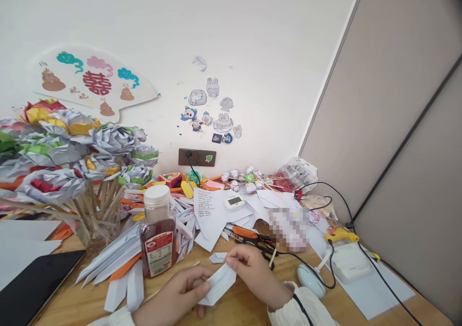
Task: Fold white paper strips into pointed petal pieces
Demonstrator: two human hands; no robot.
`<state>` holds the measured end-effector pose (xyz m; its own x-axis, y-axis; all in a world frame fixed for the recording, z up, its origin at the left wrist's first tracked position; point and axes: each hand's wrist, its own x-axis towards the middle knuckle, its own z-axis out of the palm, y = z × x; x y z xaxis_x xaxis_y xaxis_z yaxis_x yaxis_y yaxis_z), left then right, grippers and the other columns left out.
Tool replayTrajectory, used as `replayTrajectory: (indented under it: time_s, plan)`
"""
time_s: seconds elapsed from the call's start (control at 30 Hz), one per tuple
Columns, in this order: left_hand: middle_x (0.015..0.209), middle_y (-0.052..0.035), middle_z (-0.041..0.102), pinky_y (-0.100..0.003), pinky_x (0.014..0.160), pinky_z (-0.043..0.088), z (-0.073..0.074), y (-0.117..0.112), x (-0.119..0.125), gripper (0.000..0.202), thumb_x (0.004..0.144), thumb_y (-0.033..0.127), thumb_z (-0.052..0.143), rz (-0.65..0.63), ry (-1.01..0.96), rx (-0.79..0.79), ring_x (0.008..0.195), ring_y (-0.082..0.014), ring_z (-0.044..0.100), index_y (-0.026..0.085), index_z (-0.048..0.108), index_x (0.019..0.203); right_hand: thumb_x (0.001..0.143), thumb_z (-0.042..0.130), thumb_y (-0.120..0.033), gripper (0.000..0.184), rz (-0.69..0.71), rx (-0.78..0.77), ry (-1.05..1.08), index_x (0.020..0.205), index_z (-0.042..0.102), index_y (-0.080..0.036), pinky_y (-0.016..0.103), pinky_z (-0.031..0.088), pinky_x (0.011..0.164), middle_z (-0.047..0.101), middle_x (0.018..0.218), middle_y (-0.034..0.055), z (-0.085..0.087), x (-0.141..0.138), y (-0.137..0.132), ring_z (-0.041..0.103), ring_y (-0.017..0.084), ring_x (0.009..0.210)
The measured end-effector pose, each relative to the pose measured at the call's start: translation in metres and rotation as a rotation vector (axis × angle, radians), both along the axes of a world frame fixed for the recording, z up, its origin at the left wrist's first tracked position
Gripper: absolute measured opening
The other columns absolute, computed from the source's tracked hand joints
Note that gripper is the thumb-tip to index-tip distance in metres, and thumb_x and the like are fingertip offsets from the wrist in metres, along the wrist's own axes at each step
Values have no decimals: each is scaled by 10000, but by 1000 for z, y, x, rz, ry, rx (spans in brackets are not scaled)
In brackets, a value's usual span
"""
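Between my hands, just above the front of the wooden table, is a folded piece of white paper. My left hand grips its lower left side, thumb on top and fingers underneath. At its upper right corner my right hand pinches the edge between thumb and fingers. Another small folded white paper lies on the table right behind the held one. A bottle with dark red contents and a white cap stands left of my hands. Scissors with black handles lie behind my right hand, partly covered.
Paper flowers on sticks fill a clear vase at left, above a dark tablet. Folded paper strips lie in piles. A yellow glue gun with a black cable rests on a white box at right. A white timer sits on papers.
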<state>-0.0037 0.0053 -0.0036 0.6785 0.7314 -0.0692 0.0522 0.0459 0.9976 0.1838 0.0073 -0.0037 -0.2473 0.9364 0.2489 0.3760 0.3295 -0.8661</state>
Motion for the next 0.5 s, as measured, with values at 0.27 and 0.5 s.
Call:
replayTrajectory:
  time_s: [0.27,0.5]
  plan:
    - [691,-7,642,-198,472,350,-5,2,0,439,705,458,479,48,78,14,465,-85,481,197,478,1058,772,447,-352,242,-31,-58,116,691,518,-136,190,328,491,424,573,-31,-2,4,4,401,82,529]
    - [715,-40,652,-182,415,303,-10,6,-1,454,682,509,476,105,66,-30,432,-79,492,165,486,979,716,529,-353,258,48,-167,277,898,497,-175,202,371,505,493,650,-16,-9,5,7,469,102,565]
